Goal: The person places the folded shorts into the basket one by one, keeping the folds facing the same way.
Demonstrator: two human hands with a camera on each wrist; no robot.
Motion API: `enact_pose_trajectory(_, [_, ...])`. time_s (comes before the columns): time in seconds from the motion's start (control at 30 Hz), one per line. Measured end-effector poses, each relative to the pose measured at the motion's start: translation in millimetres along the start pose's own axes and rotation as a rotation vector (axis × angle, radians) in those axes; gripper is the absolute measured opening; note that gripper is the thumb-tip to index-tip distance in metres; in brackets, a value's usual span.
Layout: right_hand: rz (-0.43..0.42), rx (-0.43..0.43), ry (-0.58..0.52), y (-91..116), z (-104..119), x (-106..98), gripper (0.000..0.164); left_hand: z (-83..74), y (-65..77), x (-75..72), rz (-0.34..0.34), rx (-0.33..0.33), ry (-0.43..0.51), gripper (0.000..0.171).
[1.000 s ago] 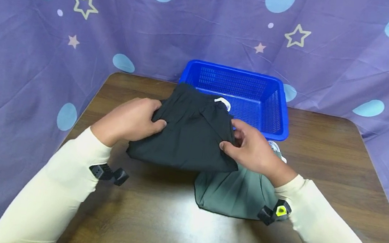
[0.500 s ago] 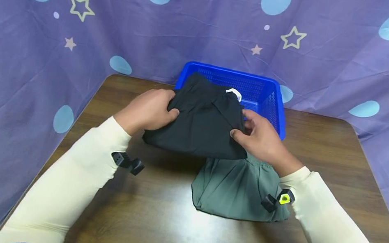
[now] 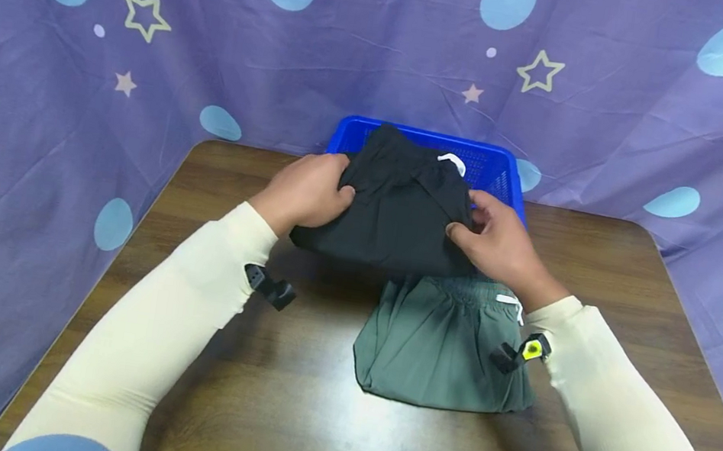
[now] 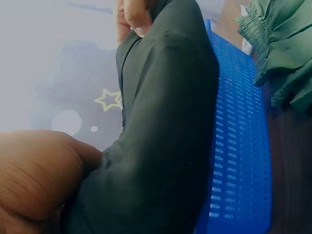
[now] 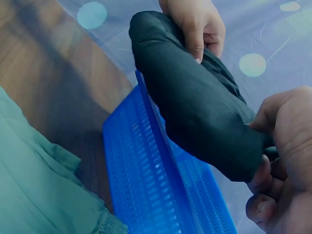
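Both hands hold a folded pair of black shorts [image 3: 397,215] with a white drawstring at its waistband. My left hand [image 3: 311,191] grips the left side, thumb on top, and my right hand [image 3: 498,241] pinches the right side. In the right wrist view the folded black bundle hangs over the rim of a blue plastic basket [image 5: 141,161]. The shorts cover much of the basket in the head view. Nearer me, folded green shorts [image 3: 448,349] with a white drawstring lie on the table.
The wooden table [image 3: 279,414] ends at a purple curtain [image 3: 372,50] with stars and blue ovals, which hangs behind and along the sides. The basket stands at the table's back edge, beyond the green shorts.
Both hands have carried the black shorts away from me and slightly right, from in front of the basket to over it. More of the green shorts now shows.
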State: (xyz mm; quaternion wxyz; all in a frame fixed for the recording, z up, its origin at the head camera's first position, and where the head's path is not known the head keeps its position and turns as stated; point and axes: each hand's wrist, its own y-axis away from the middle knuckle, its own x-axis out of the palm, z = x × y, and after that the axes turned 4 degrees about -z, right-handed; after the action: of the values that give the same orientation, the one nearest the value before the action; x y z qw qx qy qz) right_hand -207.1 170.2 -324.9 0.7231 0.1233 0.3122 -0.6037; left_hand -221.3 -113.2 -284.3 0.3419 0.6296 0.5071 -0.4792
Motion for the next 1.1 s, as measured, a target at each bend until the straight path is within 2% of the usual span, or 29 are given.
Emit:
enact_pose_trajectory(0.4, [-0.079, 0.047, 0.015, -17, -15, -7, 0.039, -10.7, -26.8, 9.4, -0.013, -0.016, 0.032, 0.046])
enact_pose_trajectory(0.57, [-0.101, 0.038, 0.045, -28, -20, -11, 0.04, -11.2, -40.2, 10.9, -0.01, -0.041, 0.033, 0.048])
enact_pose_trajectory(0.7, [-0.106, 0.073, 0.036, -35, -24, -13, 0.042, -12.4, -50.2, 12.8, -0.015, -0.056, 0.04, 0.046])
enact_pose_trajectory(0.9, [-0.128, 0.087, 0.063, -44, -31, -12, 0.044, -12.7, -60.5, 17.5, -0.027, -0.076, 0.041, 0.04])
enact_pose_trajectory(1.1, [-0.139, 0.085, 0.087, -52, -39, -11, 0.046, -10.2, -71.3, 25.9, -0.048, -0.082, 0.04, 0.043])
